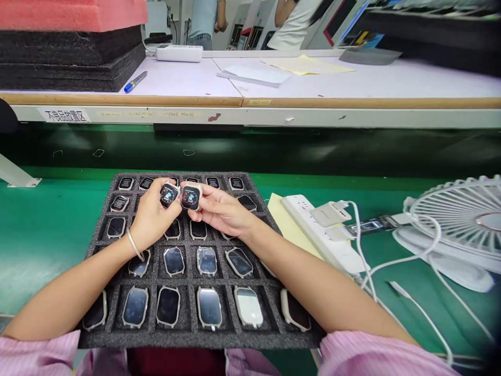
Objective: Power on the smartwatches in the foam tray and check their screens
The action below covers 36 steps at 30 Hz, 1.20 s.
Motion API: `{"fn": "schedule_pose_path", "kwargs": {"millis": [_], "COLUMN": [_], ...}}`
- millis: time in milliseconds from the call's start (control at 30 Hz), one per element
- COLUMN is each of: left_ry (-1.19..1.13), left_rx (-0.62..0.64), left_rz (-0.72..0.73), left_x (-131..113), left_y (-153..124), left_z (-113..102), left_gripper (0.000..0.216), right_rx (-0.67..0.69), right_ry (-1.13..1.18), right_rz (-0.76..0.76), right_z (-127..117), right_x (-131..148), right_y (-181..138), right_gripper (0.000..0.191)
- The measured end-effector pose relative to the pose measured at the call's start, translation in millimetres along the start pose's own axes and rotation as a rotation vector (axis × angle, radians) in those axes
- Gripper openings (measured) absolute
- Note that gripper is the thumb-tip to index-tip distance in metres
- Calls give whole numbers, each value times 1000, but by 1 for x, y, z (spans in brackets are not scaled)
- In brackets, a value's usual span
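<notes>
My left hand [153, 214], with a bangle at its wrist, is closed on a smartwatch case [168, 195] whose screen is lit. Right beside it, my right hand [219, 210] grips a second smartwatch case [191, 198], also showing a lit face. Both are strapless and face up toward me, side by side. Beneath my hands lies a dark foam tray [152, 340] divided into compartments holding several more watch cases. Those in the far rows show text on their screens; nearer ones, such as this watch case [209, 307], have dark screens. My hands and forearms hide some compartments.
A white power strip [324, 235] with a charger and cables lies right of the tray, on yellow paper [287, 222]. Farther right stands a white fan [465, 224]. A shelf [313, 94] crosses behind, carrying foam blocks [70, 57], a marker [135, 82] and papers. Two people are beyond.
</notes>
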<state>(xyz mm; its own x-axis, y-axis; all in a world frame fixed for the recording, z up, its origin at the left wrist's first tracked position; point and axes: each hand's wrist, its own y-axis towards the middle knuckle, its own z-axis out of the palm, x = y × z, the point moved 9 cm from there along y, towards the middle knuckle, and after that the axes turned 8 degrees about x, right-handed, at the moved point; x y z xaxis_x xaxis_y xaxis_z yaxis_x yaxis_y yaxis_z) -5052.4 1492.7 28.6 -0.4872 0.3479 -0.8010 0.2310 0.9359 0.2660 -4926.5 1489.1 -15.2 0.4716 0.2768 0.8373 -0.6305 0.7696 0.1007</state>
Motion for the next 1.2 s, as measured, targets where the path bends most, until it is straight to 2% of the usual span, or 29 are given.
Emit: {"fn": "schedule_pose_path", "kwargs": {"millis": [267,1200], "left_ry": [-19,-64], "left_rx": [29,62], "left_rz": [31,8], "left_x": [0,4], "left_y": [0,1], "left_z": [3,6], "left_gripper": [28,31], "right_rx": [24,32], "right_ry": [18,-12], "right_rz": [-1,-7], "right_z": [1,2], "right_x": [0,2], "right_y": [0,1], "right_gripper": [52,50]}}
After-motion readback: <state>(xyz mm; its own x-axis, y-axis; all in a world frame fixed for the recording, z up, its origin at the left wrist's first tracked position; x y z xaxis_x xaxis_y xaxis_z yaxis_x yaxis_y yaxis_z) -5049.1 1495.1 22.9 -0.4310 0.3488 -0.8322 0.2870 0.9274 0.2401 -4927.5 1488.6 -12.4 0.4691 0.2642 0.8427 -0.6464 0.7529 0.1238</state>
